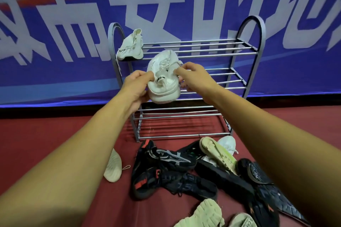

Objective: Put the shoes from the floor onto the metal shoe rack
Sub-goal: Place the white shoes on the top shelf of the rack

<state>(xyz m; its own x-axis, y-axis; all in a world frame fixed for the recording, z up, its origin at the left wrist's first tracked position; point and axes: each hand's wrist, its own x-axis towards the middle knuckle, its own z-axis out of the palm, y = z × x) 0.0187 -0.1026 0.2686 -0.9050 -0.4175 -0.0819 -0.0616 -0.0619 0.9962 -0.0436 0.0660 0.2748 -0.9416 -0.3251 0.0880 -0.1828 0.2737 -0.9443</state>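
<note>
Sneaker in white [163, 79] is hanging in the air in front of the metal shoe rack [262, 37], level with the rack's middle shelf and with its heel turned toward the camera. Both hands are holding it: the left hand [137, 86] is wrapping its grip round the left side of the collar, and the right hand [193, 77] is closing its grip on the right side beside the laces. A second white sneaker [132, 47] is sitting on the left end of the top shelf, with a lace dangling down past the frame. The rack is standing on the red floor [46, 134], right against a blue banner [55, 72] with large white characters. Just in front of the rack's foot, more shoes are lying in a loose pile: a black sneaker with grey pattern [166, 156] is resting partly on a black sneaker with red marks [166, 182], and a pale shoe [217, 155] is lying sole-up to their right. A cream shoe [113, 167] is lying apart on the floor to the left of the pile.
</note>
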